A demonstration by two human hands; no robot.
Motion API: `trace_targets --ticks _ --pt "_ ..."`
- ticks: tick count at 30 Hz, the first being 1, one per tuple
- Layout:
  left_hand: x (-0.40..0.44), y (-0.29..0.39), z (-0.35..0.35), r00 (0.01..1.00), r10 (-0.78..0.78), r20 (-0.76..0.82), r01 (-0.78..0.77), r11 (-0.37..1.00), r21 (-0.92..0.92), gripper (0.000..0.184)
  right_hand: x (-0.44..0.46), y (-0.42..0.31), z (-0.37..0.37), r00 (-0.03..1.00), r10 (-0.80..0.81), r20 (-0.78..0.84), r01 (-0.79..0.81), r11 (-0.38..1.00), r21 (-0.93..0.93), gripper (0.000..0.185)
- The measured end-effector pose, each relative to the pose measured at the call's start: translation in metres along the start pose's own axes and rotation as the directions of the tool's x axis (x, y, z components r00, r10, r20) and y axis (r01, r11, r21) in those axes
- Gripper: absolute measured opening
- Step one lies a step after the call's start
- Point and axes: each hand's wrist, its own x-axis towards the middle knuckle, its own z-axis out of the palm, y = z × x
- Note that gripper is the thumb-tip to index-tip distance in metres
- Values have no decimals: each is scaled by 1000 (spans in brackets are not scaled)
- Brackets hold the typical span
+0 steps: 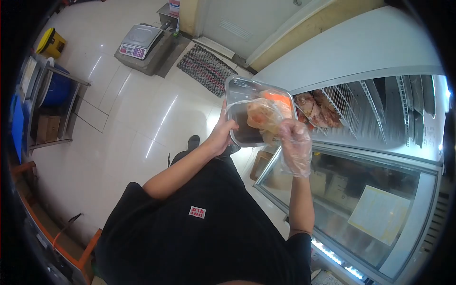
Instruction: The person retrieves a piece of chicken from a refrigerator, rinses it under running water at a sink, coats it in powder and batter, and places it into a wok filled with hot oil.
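My bare left hand point(222, 132) grips the near left side of a metal tray point(230, 90), thumb over the rim. A clear plastic bag with pale orange-tinged food point(260, 115) is over the tray. A bright orange item point(276, 99) sits at the tray's right side, and the tray's bottom looks dark. My right hand point(295, 142), in a loose clear plastic glove, is at the tray's right edge with its fingers closed on the bag. What exactly the bag contains I cannot make out.
To the right stands an open display fridge with wire racks point(349, 102) and packed meat point(313, 109); its glass door point(351, 204) swings toward me. A digital scale point(139, 40), a woven mat point(204, 66), a metal rack point(54, 104) and a yellow bin point(51, 42) are farther off.
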Motion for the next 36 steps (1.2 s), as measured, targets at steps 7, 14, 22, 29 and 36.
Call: trace_targets --ticks 7,14,22,29,36 --pt "4 7 7 999 36 0 -36 997 -64 87 6 -18 -1 980 192 -48 -147 870 470 3" --pt "3 14 22 998 68 -15 -67 996 55 87 0 -20 -14 829 -313 463 442 874 -202 45" --pt "5 10 19 997 69 21 -72 987 145 99 15 -32 7 753 -271 600 585 694 -421 36" --pt "-2 16 17 995 95 20 -97 993 65 99 27 -20 -11 802 -369 469 487 860 -156 15" --pt "1 16 13 993 115 16 -116 989 93 100 24 -1 -8 969 -198 146 176 973 152 10"
